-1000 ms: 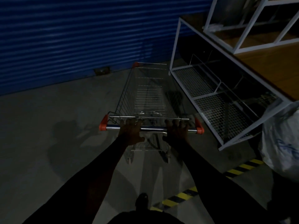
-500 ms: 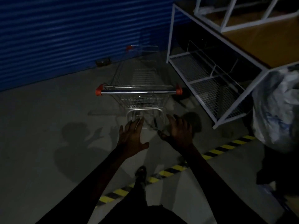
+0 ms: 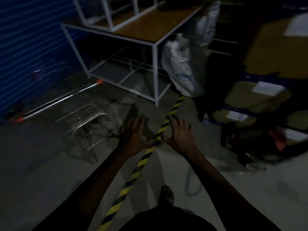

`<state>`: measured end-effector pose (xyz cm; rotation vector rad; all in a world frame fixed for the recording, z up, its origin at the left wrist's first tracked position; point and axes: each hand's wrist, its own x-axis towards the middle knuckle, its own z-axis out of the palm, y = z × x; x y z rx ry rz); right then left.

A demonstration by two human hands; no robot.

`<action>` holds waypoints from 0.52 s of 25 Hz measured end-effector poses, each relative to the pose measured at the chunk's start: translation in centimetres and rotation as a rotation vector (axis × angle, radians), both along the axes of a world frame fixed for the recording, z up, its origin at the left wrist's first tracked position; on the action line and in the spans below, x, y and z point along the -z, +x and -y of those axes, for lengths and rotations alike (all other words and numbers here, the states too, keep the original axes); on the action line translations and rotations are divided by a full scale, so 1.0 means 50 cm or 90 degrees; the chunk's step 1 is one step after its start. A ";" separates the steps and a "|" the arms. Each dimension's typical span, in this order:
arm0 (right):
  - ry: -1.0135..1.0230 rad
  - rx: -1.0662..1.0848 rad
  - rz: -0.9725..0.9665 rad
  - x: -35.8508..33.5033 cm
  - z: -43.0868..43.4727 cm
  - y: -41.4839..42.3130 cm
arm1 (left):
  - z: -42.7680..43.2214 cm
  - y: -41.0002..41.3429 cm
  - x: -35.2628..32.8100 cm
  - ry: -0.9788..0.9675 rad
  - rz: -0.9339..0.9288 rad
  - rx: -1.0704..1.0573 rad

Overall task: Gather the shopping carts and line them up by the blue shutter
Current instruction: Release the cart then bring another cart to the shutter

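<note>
Dim rm: concrete floor [image 3: 41, 164] w/ yellow-black tape [image 3: 133, 174], white-frame rack [image 3: 155, 72], sacks [image 3: 180, 67], boxes [image 3: 260, 97] at right.

- Left hand [image 3: 133, 139] and right hand [image 3: 180, 139] are bare, like the forearms [image 3: 103, 172] behind them.
- Dark garment [image 3: 166, 220] nearer the body than the hands.
- Foot [image 3: 166, 195] below the right hand — footwear too dim to make out.

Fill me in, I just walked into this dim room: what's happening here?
A person's left hand and right hand are both open, holding nothing. The shopping cart stands apart from them on the left, by the blue shutter and next to a white-framed rack. Yellow-and-black floor tape runs beneath the hands.
</note>
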<state>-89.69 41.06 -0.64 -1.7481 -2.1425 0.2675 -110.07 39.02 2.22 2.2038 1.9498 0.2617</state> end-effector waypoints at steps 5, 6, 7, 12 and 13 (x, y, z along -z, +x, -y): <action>0.017 0.193 0.049 -0.029 0.297 0.221 | 0.144 0.256 -0.020 0.035 0.007 0.218; 0.017 0.222 0.061 -0.034 0.357 0.265 | 0.179 0.309 -0.026 0.044 0.012 0.259; 0.008 0.248 0.067 -0.039 0.410 0.306 | 0.216 0.356 -0.036 0.043 0.009 0.296; 0.038 0.436 0.031 -0.065 0.659 0.490 | 0.406 0.569 -0.062 0.014 0.014 0.481; 0.045 0.477 0.019 -0.065 0.712 0.528 | 0.444 0.618 -0.069 0.007 0.015 0.515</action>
